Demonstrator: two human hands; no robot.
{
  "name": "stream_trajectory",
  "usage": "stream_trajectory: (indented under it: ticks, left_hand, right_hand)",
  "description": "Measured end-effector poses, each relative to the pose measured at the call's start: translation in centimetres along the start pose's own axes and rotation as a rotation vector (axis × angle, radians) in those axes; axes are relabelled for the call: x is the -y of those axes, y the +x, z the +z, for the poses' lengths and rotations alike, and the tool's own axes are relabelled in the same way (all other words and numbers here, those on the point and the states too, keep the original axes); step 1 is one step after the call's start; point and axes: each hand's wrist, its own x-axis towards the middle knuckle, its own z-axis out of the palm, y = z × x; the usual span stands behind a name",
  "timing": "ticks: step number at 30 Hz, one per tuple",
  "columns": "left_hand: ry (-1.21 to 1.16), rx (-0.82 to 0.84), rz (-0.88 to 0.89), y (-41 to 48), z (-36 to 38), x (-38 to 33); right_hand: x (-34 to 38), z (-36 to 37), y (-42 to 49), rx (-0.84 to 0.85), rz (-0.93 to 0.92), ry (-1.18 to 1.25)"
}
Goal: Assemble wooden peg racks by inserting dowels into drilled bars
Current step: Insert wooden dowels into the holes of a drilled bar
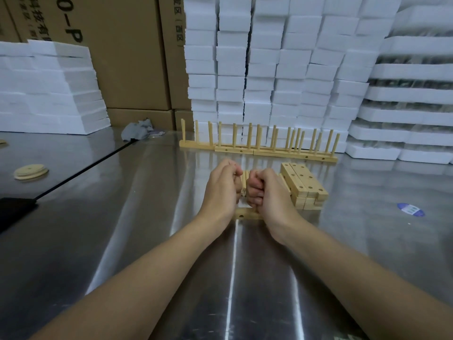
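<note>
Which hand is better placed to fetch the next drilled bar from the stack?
Probably the right hand: the stack of drilled bars lies just beside it, while the left hand would have to cross over. Both hands grip dowels.
</note>
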Motion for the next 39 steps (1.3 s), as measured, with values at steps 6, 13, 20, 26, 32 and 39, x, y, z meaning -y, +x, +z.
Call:
stream_trajectory:
  ticks: [6, 13, 20, 26, 32, 39]
  left_hand:
    - [-0.04, 0.047, -0.016, -0.6, 0.0, 0.0]
    - [0.071, 0.01, 0.024, -0.5, 0.1, 0.6]
    - [0.074, 0.031, 0.033, 0.1, 0.0, 1.0]
    - [0.075, 0.035, 0.016, 0.1, 0.0, 0.8]
    - [0.113, 0.033, 0.015, -0.4, 0.0, 0.1]
    - [0.062, 0.066, -0.007, -0.2, -0.1, 0.5]
  right_hand:
    - [0.5, 0.7, 0.2, -0.102, 0.031, -0.05]
    - [0.6, 0.8, 0.0, -0.092, 0.024, -0.091]
    - [0.9, 1.0, 0.1, -0.099, 0.048, -0.115]
    - [1.3, 1.1, 0.0, -0.09, 0.07, -0.085]
    - [1.3, 1.4, -0.9, -0.135, 0.044, -0.067]
    - [1.6, 1.2, -0.5, -0.149, 0.08, -0.043]
